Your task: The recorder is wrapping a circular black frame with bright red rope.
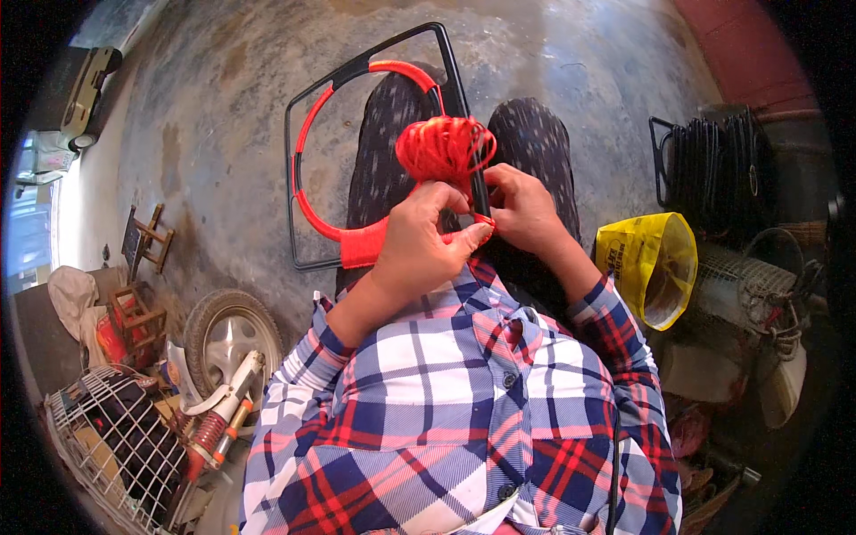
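A black frame (448,67) lies across my lap, with a ring inside it (308,127) partly wrapped in red strip. Wide red wrapping (363,245) covers the frame's near side. Close to its near right corner, my left hand (419,234) pinches the red strip, thumb against the wrapped corner. My right hand (531,217) is closed at the bar's right side, its fingers curled against the black bar; its fingertips are partly hidden. Just beyond both hands, a looped bundle of shiny red strip (439,147) rests against the bar, above my knees.
Several black frames (722,160) are stacked at right, near a yellow bag (629,259) and a wire mesh cage (744,272). At left are a wheel (234,334), a white wire basket (111,446) and a small wooden stool (152,241). Grey concrete floor (232,116) lies ahead.
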Action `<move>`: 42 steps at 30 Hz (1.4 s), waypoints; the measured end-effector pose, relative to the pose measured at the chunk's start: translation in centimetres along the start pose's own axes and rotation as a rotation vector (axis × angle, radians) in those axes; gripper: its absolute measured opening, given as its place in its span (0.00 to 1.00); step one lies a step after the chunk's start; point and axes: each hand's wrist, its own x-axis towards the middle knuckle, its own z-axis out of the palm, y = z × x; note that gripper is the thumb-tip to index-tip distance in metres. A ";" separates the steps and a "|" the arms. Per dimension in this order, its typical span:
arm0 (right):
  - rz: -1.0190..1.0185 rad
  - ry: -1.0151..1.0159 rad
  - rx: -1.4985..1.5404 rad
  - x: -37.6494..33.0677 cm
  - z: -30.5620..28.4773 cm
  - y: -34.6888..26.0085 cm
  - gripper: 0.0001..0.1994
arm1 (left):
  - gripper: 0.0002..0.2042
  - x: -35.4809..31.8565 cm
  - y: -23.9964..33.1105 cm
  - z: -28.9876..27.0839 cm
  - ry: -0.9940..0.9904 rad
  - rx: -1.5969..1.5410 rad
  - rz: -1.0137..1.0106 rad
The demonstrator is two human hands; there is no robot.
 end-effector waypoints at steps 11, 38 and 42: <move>-0.015 0.333 1.015 -3.3 -3.6 0.3 0.12 | 0.13 -0.3 0.3 0.3 -0.145 -0.011 -0.034; 0.148 0.092 0.721 -4.6 -6.0 -2.6 0.10 | 0.15 0.1 0.0 0.1 -0.077 0.038 -0.098; 0.142 0.215 0.905 -6.2 -6.9 -3.3 0.08 | 0.16 0.2 0.0 0.2 -0.081 0.063 -0.119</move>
